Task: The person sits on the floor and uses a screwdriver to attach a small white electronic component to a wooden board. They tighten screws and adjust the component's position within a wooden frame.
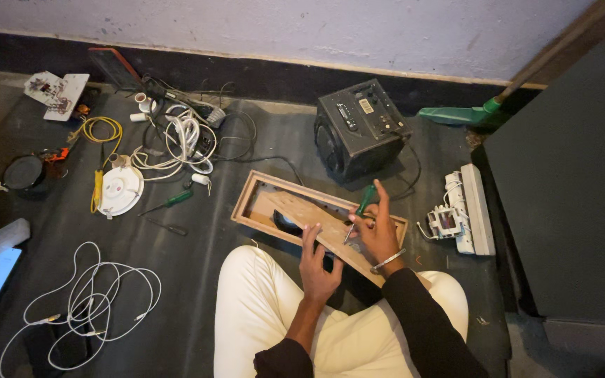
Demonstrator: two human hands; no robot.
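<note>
Working low on the dark floor (197, 308), the person sat cross-legged with a long wooden case (316, 220) lying open-side up just ahead of the knees. Right hand (376, 227) had its fingers curled tight round a green-handled screwdriver (360, 210), tip down inside the case. Left hand (316, 262) lay on the case's near edge, fingers loosely spread, gripping nothing I could make out.

Labels: black speaker box (358, 129) stood just beyond the case, with a small pale rectangular sticker on its top panel; print too small to tell. White power strip (467, 210) lay to the right, parallel to a dark cabinet (568, 182), near but apart from the case. Pale circuit board (57, 92) sat far left by the wall.

Edges and room: case's far rim was close to the speaker. A second green screwdriver (169, 201) and a round white fitting (120, 189) lay left of it with a bare strip between. White cable loops (92, 301) covered the floor near the left knee. Cable tangle (183, 136) crowded the wall side.
</note>
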